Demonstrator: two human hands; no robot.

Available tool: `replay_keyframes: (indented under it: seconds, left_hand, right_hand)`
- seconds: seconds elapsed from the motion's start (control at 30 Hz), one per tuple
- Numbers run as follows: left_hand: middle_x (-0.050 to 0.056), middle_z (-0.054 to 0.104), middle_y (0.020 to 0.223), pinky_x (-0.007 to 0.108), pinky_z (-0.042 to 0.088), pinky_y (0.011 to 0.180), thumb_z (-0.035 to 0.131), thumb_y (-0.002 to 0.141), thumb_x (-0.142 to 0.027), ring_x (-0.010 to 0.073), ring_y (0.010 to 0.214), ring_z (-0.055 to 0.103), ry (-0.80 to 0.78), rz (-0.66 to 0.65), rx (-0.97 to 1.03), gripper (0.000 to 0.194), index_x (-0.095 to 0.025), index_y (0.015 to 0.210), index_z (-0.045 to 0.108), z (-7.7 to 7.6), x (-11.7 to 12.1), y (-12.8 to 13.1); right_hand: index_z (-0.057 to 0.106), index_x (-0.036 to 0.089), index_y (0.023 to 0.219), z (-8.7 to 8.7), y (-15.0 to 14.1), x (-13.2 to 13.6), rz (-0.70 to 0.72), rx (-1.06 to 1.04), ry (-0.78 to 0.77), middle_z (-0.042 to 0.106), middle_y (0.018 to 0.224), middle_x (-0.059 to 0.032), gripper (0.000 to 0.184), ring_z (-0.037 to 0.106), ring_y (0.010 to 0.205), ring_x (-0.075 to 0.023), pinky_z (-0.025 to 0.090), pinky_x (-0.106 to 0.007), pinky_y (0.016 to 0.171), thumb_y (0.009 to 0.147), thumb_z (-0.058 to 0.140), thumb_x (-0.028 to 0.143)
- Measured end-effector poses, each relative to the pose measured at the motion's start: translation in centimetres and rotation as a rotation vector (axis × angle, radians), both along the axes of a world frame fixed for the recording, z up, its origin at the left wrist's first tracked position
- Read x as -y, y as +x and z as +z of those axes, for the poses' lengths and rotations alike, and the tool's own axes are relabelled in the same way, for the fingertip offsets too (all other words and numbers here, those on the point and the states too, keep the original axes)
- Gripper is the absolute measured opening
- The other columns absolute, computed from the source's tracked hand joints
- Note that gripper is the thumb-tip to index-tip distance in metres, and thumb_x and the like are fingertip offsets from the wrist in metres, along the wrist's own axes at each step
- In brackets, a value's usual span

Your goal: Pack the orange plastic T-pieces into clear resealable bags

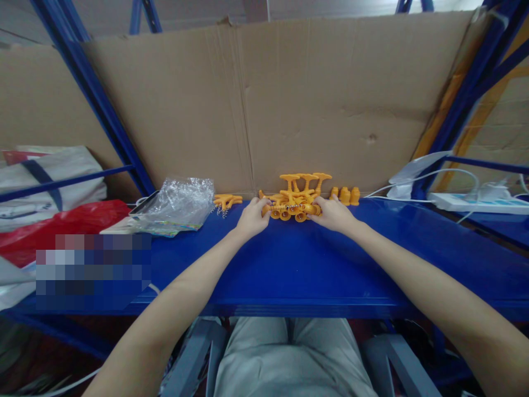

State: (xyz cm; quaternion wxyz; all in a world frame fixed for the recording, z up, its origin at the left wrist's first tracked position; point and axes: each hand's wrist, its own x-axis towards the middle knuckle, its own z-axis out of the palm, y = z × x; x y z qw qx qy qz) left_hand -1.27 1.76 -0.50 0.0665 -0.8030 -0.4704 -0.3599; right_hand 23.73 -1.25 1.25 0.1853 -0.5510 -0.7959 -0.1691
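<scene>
A heap of orange plastic corkscrew parts [292, 199] lies on the blue shelf against the cardboard, with T-shaped handles upright at the back, round cup-like ends facing me and metal spirals among them. My left hand [253, 216] closes its fingers on the heap's left end. At the right end, my right hand [335, 213] has thumb and fingers around an orange cup-shaped part [314, 209]. Several corkscrew handles with bare metal spirals [226, 200] lie left of my left hand. Beyond my right hand stand orange bottle-shaped pieces [344, 196].
A clear plastic bag [177, 204] and a red bag [70, 223] lie to the left. A white power strip [479, 203] with cables sits at right. Cardboard [314, 94] walls off the back between blue posts. The blue shelf's [297, 275] front edge is above my lap.
</scene>
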Motion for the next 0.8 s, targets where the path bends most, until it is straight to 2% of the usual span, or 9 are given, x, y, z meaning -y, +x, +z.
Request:
replay_keyframes:
  seconds: [0.23, 0.4, 0.5, 0.63, 0.73, 0.8]
  left_hand:
    - [0.006, 0.058, 0.094, 0.033, 0.049, 0.083, 0.056, 0.08, -0.016, 0.0192, 0.085, 0.061, -0.011, -0.024, -0.023, 0.025, -0.018, 0.104, 0.062, 0.0, 0.3, 0.1]
    - [0.005, 0.054, 0.096, 0.033, 0.049, 0.079, 0.054, 0.083, -0.025, 0.0202, 0.084, 0.061, -0.072, 0.076, -0.11, 0.022, -0.022, 0.103, 0.062, 0.4, 0.9, 0.3]
    - [0.006, 0.053, 0.098, 0.033, 0.049, 0.077, 0.051, 0.086, -0.028, 0.0202, 0.083, 0.061, -0.112, 0.121, -0.161, 0.02, -0.022, 0.101, 0.063, 0.6, 1.2, 0.5]
    - [0.006, 0.053, 0.098, 0.033, 0.049, 0.079, 0.05, 0.084, -0.025, 0.0218, 0.087, 0.061, -0.145, 0.1, -0.205, 0.02, -0.021, 0.1, 0.063, 0.7, 1.2, 0.5]
    - [0.007, 0.053, 0.098, 0.034, 0.049, 0.08, 0.05, 0.084, -0.023, 0.0218, 0.089, 0.061, -0.126, 0.038, -0.213, 0.021, -0.021, 0.1, 0.062, 0.6, 1.1, 0.3]
    - [0.007, 0.054, 0.1, 0.035, 0.05, 0.079, 0.048, 0.085, -0.023, 0.0218, 0.088, 0.062, -0.1, 0.0, -0.209, 0.021, -0.021, 0.103, 0.06, 0.5, 1.0, 0.3]
  right_hand:
    - [0.059, 0.013, 0.1, -0.1, 0.1, 0.0, -0.025, 0.012, -0.034, 0.071, 0.091, -0.0133, 0.03, 0.067, 0.088, -0.0284, 0.036, -0.051, 0.097, 0.082, 0.055, 0.038]
    - [0.059, 0.016, 0.1, 0.1, 0.0, 0.1, -0.011, -0.096, -0.011, 0.07, 0.081, -0.0093, 0.029, 0.066, 0.08, -0.0267, 0.046, -0.044, 0.082, 0.08, 0.057, 0.036]
    - [0.06, 0.017, 0.102, 0.0, 0.1, -0.1, -0.003, -0.154, -0.002, 0.069, 0.077, -0.0078, 0.031, 0.066, 0.077, -0.0261, 0.047, -0.042, 0.077, 0.078, 0.058, 0.037]
    - [0.06, 0.017, 0.101, -0.2, 0.5, -0.6, 0.035, -0.187, 0.021, 0.07, 0.083, -0.0083, 0.028, 0.066, 0.078, -0.0253, 0.045, -0.047, 0.085, 0.078, 0.058, 0.033]
    - [0.061, 0.017, 0.104, -0.1, 0.5, -0.6, 0.115, -0.175, 0.048, 0.071, 0.095, -0.0094, 0.028, 0.066, 0.082, -0.0241, 0.036, -0.054, 0.097, 0.079, 0.058, 0.029]
    - [0.061, 0.017, 0.107, 0.0, 0.3, -0.4, 0.173, -0.155, 0.047, 0.07, 0.101, -0.01, 0.029, 0.066, 0.087, -0.0245, 0.033, -0.055, 0.101, 0.08, 0.058, 0.028]
